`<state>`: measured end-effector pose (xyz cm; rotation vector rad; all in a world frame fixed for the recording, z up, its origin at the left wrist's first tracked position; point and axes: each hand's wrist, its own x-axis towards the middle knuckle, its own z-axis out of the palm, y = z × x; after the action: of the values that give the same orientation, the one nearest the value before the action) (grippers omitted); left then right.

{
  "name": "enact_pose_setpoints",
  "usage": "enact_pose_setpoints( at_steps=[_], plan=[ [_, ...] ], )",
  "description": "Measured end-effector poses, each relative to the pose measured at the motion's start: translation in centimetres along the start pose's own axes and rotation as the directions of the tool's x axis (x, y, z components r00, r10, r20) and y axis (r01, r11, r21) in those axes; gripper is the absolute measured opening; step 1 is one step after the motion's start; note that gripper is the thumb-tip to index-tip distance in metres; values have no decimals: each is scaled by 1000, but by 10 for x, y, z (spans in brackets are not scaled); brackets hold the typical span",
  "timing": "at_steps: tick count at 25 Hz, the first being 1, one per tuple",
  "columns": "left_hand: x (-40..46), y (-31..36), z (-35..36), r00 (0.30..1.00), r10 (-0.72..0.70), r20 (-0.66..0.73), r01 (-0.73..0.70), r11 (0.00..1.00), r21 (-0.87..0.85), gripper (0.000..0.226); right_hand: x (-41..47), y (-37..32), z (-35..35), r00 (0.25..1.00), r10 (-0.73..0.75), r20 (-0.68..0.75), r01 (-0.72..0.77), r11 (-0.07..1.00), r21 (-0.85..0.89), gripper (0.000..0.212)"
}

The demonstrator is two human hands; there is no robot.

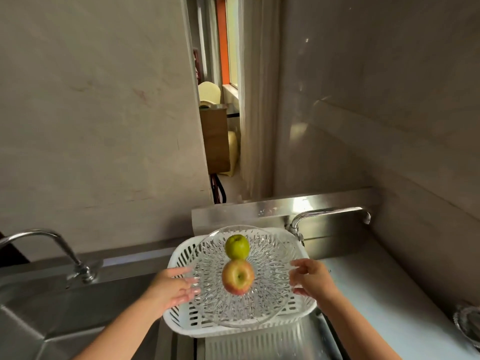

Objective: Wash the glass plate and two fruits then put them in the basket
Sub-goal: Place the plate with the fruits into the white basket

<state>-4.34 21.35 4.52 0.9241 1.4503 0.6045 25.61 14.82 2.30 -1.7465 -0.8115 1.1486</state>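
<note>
Hands [176,284] flank a basket [181,315] on steel sink [52,320], grey walls [91,113] behind.

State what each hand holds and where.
Left hand and right hand flank the glass plate; whether either has a grip on its rim cannot be told.

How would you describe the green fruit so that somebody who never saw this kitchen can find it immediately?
Look at the white basket on the steel counter between the two taps. A patterned glass plate lies on it, with two fruits in its middle. The green apple is the farther one, plain green, touching the red-yellow apple nearer the hands.
</note>
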Motion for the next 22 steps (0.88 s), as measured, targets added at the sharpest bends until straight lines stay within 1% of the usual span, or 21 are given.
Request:
enact_pose_setpoints(
  at_steps=[5,12,16,22],
  plan=[
    [19,-6,4,998,-34,-43,34,999,3,48,18,7,8,1000,16,-21,-17,999,-39,29],
    [29,-10,3,996,-64,-55,64,998,0,50,25,11,17,998,50,-32,-52,997,-59,30],
    [29,-8,4,997,-68,-42,68,998,-9,52,28,12,17,997,73,-27,-74,994,-79,33],
    [26,-8,1,998,-49,-26,48,998,-26,57,21,9,17,998,65,-19,-67,988,-136,36]
  ],
)
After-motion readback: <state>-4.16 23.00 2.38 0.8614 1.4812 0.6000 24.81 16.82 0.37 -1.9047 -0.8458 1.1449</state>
